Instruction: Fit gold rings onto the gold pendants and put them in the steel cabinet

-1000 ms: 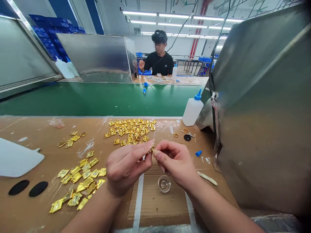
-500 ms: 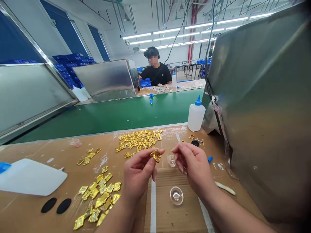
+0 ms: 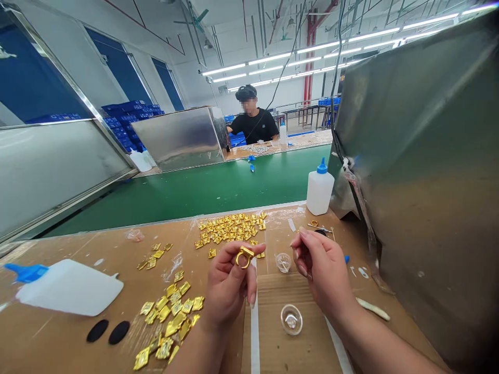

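Observation:
My left hand (image 3: 226, 293) is closed, pinching a gold ring (image 3: 247, 251) between thumb and index finger, its round band facing me. To its right my right hand (image 3: 322, 265) is also closed, thumb and fingertips pressed together. Whatever sits in that pinch is too small or hidden to name. Below and between the hands stands a small clear cup (image 3: 291, 319) with something shiny in it. Another clear cup (image 3: 283, 262) is beside the right fingertips. Many small gold pieces (image 3: 230, 227) lie beyond the left hand, and more gold pieces (image 3: 176, 306) are spread left of it.
A white bottle (image 3: 320, 192) with a blue cap stands at the back right; another white bottle (image 3: 74, 288) lies at left near two black ovals (image 3: 119, 332). Behind the cardboard-covered table runs a green belt (image 3: 195, 189). A metal panel (image 3: 421, 171) rises at right. One person (image 3: 255, 124) sits opposite.
My view has shifted, so the scene sits further right and slightly lower. The ring has turned, showing its band more fully, and my right hand has moved away from my left.

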Available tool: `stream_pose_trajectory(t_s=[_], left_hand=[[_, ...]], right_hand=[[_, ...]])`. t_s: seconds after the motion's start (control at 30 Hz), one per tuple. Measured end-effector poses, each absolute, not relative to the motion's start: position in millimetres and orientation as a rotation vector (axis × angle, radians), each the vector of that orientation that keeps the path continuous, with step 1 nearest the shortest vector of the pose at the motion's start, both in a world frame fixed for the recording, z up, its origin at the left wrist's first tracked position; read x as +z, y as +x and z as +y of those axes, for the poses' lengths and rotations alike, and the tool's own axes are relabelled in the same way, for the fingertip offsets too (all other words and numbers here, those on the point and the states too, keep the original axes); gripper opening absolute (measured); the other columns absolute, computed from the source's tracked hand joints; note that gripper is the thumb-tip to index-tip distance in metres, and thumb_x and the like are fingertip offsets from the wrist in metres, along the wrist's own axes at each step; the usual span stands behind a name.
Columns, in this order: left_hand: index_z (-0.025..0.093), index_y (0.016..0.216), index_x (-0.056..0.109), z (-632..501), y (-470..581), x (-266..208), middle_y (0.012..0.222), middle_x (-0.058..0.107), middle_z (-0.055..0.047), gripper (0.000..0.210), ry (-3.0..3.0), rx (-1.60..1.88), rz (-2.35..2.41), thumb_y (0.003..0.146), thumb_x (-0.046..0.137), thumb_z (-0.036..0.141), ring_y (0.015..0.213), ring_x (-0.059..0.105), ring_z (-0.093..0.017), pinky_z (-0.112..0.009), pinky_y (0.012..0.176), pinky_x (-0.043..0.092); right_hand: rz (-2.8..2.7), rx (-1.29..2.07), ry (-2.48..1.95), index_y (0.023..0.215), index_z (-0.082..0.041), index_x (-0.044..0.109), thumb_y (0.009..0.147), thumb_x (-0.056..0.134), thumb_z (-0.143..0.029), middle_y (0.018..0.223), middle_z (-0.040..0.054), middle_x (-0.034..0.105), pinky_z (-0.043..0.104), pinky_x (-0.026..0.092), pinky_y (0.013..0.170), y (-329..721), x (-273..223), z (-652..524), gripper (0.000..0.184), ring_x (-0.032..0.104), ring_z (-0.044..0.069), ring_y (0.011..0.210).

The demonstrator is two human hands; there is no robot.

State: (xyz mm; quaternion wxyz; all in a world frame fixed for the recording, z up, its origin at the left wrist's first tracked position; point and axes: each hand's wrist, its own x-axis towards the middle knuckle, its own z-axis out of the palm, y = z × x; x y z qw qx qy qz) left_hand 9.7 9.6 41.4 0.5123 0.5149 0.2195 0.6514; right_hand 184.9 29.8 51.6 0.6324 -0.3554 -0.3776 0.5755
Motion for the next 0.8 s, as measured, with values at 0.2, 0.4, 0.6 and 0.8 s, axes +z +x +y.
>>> stream_pose_trajectory(t_s=[0.2, 0.4, 0.6, 0.8], left_hand=[[0.028, 0.103, 0.068, 8.7, 9.2, 40.5, 0.113, 0.080, -0.003, 0.009, 1.270, 1.522, 0.457, 0.100, 0.063, 0.034, 0.034, 0.048, 0.000, -0.016, 0.035, 0.026], [0.028, 0.100, 0.071, 9.7, 7.2, 39.9, 0.104, 0.078, -0.001, 0.008, 1.325, 1.546, 0.474, 0.097, 0.067, 0.035, 0.035, 0.039, 0.001, -0.017, 0.037, 0.026], [0.028, 0.104, 0.074, 11.9, 4.7, 37.8, 0.097, 0.075, -0.002, 0.012, 1.420, 1.581, 0.590, 0.097, 0.066, 0.035, 0.038, 0.037, 0.000, -0.018, 0.037, 0.025], [0.024, 0.121, 0.071, 8.8, 1.9, 38.7, 0.102, 0.076, -0.006, 0.027, 2.036, 1.685, 1.258, 0.095, 0.066, 0.019, 0.067, 0.062, -0.012, -0.026, 0.061, 0.052]], right_hand=[[-0.864, 1.299, -0.839, 0.072, -0.016, 0.066, 0.087, 0.072, -0.052, 0.059, -0.0016, 0.052, 0.019, 0.025, 0.040, 185.4, 51.6, 29.5, 0.039, 0.040, 0.007, 0.045], [-0.865, 1.304, -0.840, 0.072, -0.016, 0.066, 0.086, 0.072, -0.052, 0.059, -0.0017, 0.052, 0.018, 0.024, 0.040, 185.2, 52.3, 29.7, 0.040, 0.040, 0.006, 0.045], [-0.872, 1.302, -0.823, 0.071, -0.016, 0.066, 0.087, 0.072, -0.052, 0.059, -0.0020, 0.051, 0.018, 0.025, 0.041, 185.2, 49.3, 30.0, 0.040, 0.040, 0.006, 0.045], [-0.839, 1.297, -0.827, 0.072, -0.015, 0.065, 0.086, 0.073, -0.052, 0.059, -0.0017, 0.052, 0.018, 0.024, 0.041, 185.1, 50.0, 30.5, 0.041, 0.040, 0.005, 0.044]])
